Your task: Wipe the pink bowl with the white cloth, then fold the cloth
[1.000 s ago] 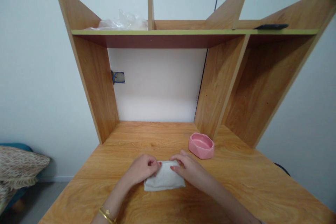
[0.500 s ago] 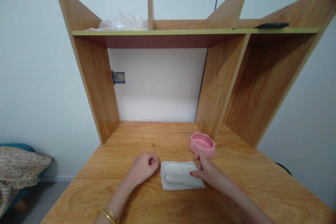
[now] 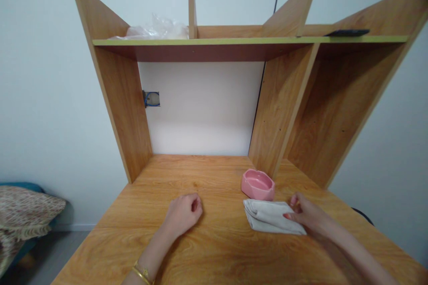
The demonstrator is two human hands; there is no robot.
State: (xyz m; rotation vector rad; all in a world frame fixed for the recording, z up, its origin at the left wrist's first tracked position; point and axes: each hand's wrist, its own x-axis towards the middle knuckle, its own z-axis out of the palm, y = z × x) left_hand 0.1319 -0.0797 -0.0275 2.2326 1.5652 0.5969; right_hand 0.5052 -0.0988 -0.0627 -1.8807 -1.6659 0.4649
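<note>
A folded light-grey cloth (image 3: 272, 217) lies on the wooden desk, its layered fold towards the left. My right hand (image 3: 302, 213) has its right end pinched, thumb on top, with the other fingers partly hidden behind. Just beyond the cloth stands a pink angular ashtray (image 3: 257, 185), very close to the cloth's far edge. My left hand (image 3: 184, 213) rests on the desk well left of the cloth, fingers curled into a loose fist with nothing visible inside. A gold bracelet (image 3: 143, 274) circles the left wrist.
A wooden shelf unit (image 3: 200, 42) rises at the back of the desk (image 3: 200, 254), with upright panels at left and right. Clear plastic wrapping (image 3: 157, 29) and a dark flat object (image 3: 347, 33) sit on its upper shelf. A woven cover (image 3: 30, 209) shows at far left.
My right hand has moved right, carrying the folded cloth from the middle of the desk to in front of the ashtray. My left hand has stayed nearly in place.
</note>
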